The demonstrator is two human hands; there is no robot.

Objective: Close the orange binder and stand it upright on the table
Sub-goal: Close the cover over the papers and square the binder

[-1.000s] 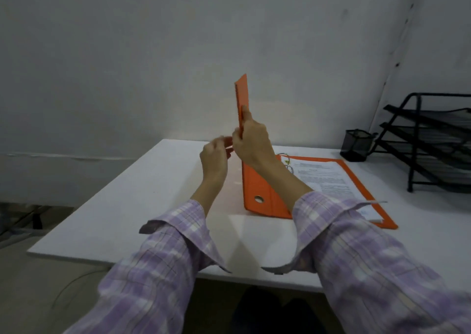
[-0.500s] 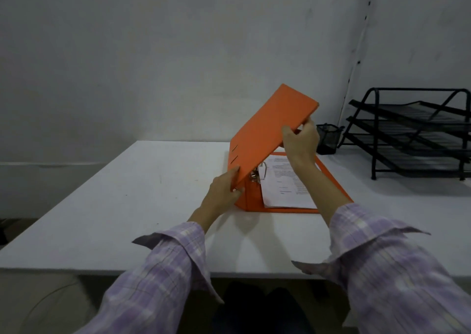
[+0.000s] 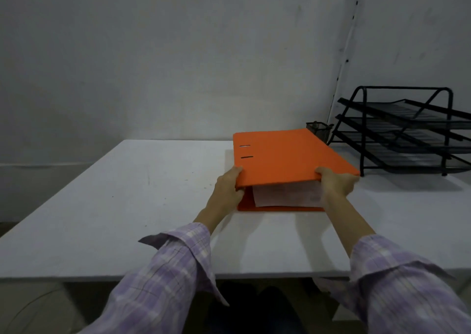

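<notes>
The orange binder (image 3: 288,155) lies flat on the white table (image 3: 127,206), its front cover lowered almost level over the white pages (image 3: 285,194) that show at the near edge. My left hand (image 3: 228,189) grips the binder's near left corner at the spine. At the near right corner my right hand (image 3: 336,182) holds the cover's edge, thumb on top. Two small slots mark the cover near the spine.
A black three-tier wire tray rack (image 3: 407,132) stands at the back right of the table. A small black mesh cup (image 3: 318,129) sits behind the binder against the grey wall. The table's near edge runs just below my sleeves.
The cover, upright a second ago and half tilted after, has swung down over the pages. Both hands have moved to the binder's near corners.
</notes>
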